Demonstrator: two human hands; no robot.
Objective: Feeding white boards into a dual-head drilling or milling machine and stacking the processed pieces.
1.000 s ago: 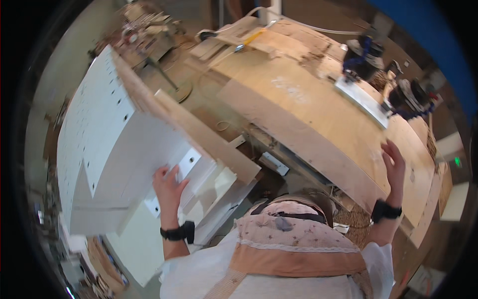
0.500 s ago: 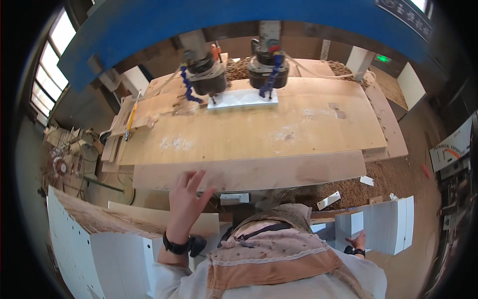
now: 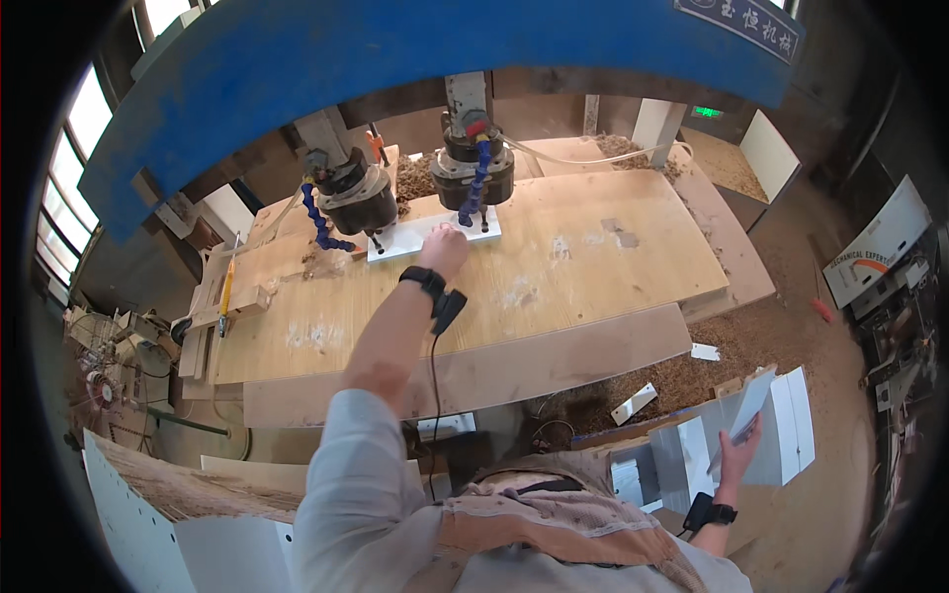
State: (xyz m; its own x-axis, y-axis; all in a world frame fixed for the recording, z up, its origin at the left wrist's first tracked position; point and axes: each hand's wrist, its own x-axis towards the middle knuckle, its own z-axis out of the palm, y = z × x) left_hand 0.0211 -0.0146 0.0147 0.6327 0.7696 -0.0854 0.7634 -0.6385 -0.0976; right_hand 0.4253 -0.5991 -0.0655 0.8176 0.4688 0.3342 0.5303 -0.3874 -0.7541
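Note:
A narrow white board (image 3: 400, 238) lies across the wooden worktable (image 3: 593, 287) beneath two drill heads, the left one (image 3: 358, 203) and the right one (image 3: 473, 183). My left hand (image 3: 446, 249) reaches over the table to the board's near edge, its fingers curled and closed on it between the two bits. The fingertips are partly hidden. Off to the right side, my right hand (image 3: 737, 455) grips another white board (image 3: 748, 407), which is tilted up in front of upright white boards (image 3: 795, 420).
A blue machine beam (image 3: 395, 59) spans overhead. At the table's left end lies a yellow-handled tool (image 3: 226, 296). Wood shavings (image 3: 583, 403) cover the floor on the right, with a white offcut (image 3: 634, 404) on them. Larger white panels (image 3: 138, 514) stand at the lower left.
My left hand has moved forward from the table's near edge to the board under the drill heads. My right hand has lifted a white board from beside the stack.

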